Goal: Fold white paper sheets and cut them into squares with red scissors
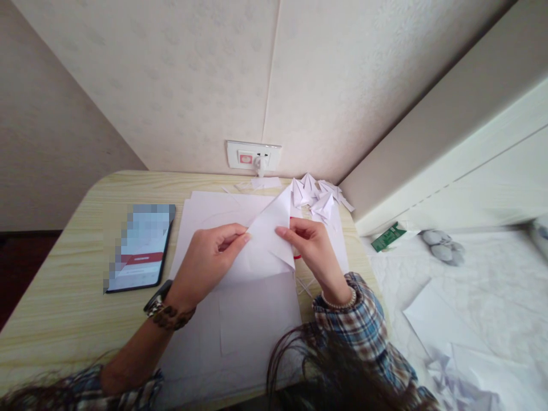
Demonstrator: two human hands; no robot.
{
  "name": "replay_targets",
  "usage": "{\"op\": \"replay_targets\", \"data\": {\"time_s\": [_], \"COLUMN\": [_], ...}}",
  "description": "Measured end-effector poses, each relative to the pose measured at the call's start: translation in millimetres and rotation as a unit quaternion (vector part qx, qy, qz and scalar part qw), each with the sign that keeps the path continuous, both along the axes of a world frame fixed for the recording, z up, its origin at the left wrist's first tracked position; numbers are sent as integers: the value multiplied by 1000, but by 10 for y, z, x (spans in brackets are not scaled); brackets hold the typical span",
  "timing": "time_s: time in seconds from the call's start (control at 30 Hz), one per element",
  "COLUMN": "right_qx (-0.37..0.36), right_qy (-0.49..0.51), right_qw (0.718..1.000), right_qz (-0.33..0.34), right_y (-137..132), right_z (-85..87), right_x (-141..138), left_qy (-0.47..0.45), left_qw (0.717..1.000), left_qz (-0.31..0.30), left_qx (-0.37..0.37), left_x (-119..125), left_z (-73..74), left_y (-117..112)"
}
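Note:
A white sheet of paper [266, 240], partly folded into a pointed shape, is lifted off the wooden table [60, 285]. My left hand [209, 257] pinches its left edge, with a watch and bracelet on the wrist. My right hand [310, 245] pinches the right fold, with a bead bracelet and plaid sleeve behind it. Flat white sheets [240, 325] lie beneath both hands. A pile of small folded paper pieces [314, 197] sits just beyond the right hand.
A phone [141, 245] with its screen lit lies left of the papers. A wall socket with a plug [254, 157] is behind the table. To the right is a bed with a green packet [387, 237], a grey soft toy [440, 245] and loose sheets [445, 328].

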State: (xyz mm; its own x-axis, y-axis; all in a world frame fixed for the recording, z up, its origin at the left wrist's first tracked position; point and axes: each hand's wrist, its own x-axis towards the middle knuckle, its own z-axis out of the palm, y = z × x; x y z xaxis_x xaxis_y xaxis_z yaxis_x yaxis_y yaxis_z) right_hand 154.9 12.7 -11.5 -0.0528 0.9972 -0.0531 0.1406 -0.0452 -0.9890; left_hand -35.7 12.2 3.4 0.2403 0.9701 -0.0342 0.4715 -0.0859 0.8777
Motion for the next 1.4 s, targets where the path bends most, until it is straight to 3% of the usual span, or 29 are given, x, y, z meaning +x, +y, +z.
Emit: {"op": "replay_targets", "data": {"time_s": [0.1,0.27,0.47,0.6,0.77,0.93,1.17,1.4], "right_qx": [25,11,24,-8,-10,-1,11,79], "right_qy": [-17,-11,-32,6,11,23,10,-11], "right_qw": [999,998,999,997,998,995,996,997], "right_qz": [-35,67,8,76,58,96,88,4], "right_y": [-9,-10,-19,-16,-23,-9,-4,-34], "right_z": [3,3,0,37,66,60,47,21], "right_x": [-25,-28,-70,-84,-79,-58,-31,-89], "left_qy": [-1,1,-2,-22,-48,-79,-104,-169], "left_qw": [1000,997,993,989,986,978,976,967], "left_qz": [11,66,105,129,136,165,169,184], "left_qx": [6,45,59,66,78,99,86,55], "left_x": [-1,-45,-60,-79,-100,-128,-142,-164], "left_z": [6,-14,-15,-25,-40,-38,-29,-92], "left_y": [-9,-3,0,13,30,58,68,97]}}
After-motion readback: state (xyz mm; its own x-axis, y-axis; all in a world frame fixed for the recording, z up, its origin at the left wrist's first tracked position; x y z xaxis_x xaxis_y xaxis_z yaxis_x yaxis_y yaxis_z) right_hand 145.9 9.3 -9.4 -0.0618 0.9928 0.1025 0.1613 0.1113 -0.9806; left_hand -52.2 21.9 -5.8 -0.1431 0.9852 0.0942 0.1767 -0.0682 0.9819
